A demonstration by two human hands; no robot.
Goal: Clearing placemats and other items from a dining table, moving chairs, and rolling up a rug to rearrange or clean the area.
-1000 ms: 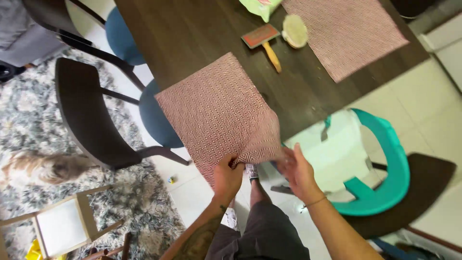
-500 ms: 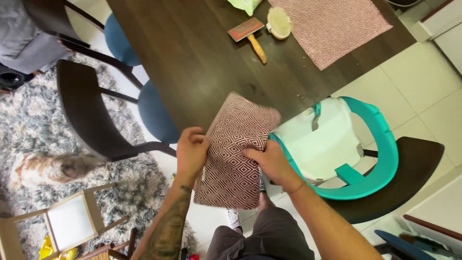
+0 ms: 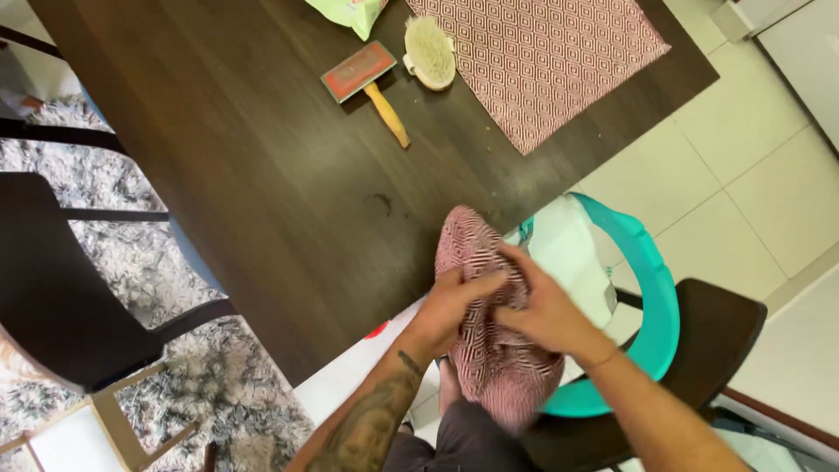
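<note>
Two hands on one bunched red-and-white woven placemat [image 3: 489, 350], held off the near edge of the desk [image 3: 262, 192], above my lap. My left hand [image 3: 450, 306] grips its left side, fingers curled shut on the cloth; my right hand [image 3: 546, 310] presses closed over the front. Just right of my right hand: teal booster seat [image 3: 651, 288] on a dark chair [image 3: 717, 336]. Beyond both hands, on the desk: slicker brush [image 3: 367, 83], round bristle brush [image 3: 430, 51], second flat placemat [image 3: 542, 61].

One head-worn camera looks steeply down, close over the dark wooden table [image 3: 262, 175]. No second view shares the scene.
</note>
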